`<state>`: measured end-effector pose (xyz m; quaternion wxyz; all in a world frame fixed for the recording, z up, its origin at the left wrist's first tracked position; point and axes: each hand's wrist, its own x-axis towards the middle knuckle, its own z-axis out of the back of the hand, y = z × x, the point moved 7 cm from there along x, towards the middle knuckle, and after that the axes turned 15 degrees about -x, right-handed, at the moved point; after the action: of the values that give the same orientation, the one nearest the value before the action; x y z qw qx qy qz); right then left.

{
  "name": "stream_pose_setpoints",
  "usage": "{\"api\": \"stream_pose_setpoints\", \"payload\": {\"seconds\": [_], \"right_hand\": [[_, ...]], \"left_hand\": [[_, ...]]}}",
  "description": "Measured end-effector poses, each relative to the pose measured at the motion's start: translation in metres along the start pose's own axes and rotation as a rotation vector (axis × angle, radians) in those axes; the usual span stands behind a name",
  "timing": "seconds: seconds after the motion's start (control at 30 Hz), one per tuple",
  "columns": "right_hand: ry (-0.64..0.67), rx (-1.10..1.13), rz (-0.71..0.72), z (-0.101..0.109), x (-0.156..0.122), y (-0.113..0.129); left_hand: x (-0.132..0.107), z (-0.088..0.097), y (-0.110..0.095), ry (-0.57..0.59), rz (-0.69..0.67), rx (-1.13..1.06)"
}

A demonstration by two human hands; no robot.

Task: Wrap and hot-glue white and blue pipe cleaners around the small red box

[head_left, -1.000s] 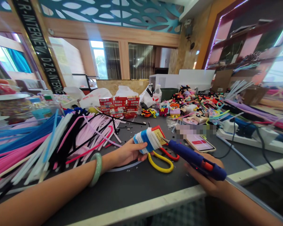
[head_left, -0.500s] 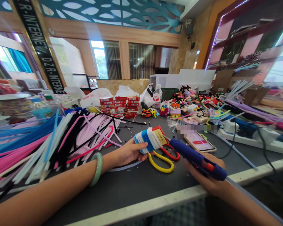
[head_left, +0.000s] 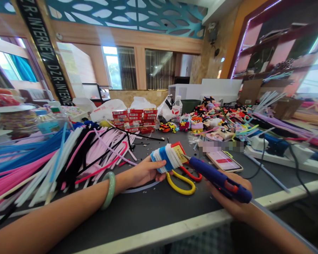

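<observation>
A small red and yellow box [head_left: 178, 151], wrapped with blue and white pipe cleaners [head_left: 165, 158], is gripped in my left hand [head_left: 148, 171], thumb on top. My right hand [head_left: 233, 197] is closed around a dark blue hot glue gun [head_left: 214, 176] with a long clear glue stick [head_left: 281, 224] running out of its back. The gun's metal nozzle points at the bare end of the box, touching or very close to it. Beneath the box lie scissors with one yellow handle [head_left: 181, 190] and one red handle [head_left: 193, 174]; their blades are hidden.
Bundles of pipe cleaners [head_left: 47, 158] spread over the left side. Stacked red boxes [head_left: 135, 120] and finished figures [head_left: 196, 124] stand at the back. A phone [head_left: 225, 161] lies behind the glue gun; a power strip [head_left: 288, 160] with cords is to the right.
My right hand and the glue gun have shifted slightly left and down, bringing the nozzle against or nearer the box end. My left hand with the box stays almost still.
</observation>
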<state>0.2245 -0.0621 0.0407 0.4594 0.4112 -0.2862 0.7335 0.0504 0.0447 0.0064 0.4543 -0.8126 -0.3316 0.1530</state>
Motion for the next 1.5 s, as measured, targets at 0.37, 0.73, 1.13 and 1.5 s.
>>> {"api": "stream_pose_setpoints", "payload": {"seconds": [0.37, 0.73, 1.13, 1.5], "right_hand": [[0.047, 0.047, -0.027, -0.0059, -0.0018, -0.0031], [0.062, 0.048, -0.062, -0.0074, -0.0017, -0.0046], [0.05, 0.039, -0.043, -0.0055, -0.0035, -0.0056], [-0.018, -0.006, -0.025, -0.0003, 0.0024, -0.0001]], "left_hand": [[-0.0007, 0.0026, 0.0008, -0.02, 0.012, 0.016], [0.0005, 0.004, 0.0009, 0.009, -0.007, 0.006], [0.0018, 0.0041, 0.0011, 0.017, -0.01, -0.016], [-0.0002, 0.0033, -0.0032, -0.007, -0.037, -0.026]]}}
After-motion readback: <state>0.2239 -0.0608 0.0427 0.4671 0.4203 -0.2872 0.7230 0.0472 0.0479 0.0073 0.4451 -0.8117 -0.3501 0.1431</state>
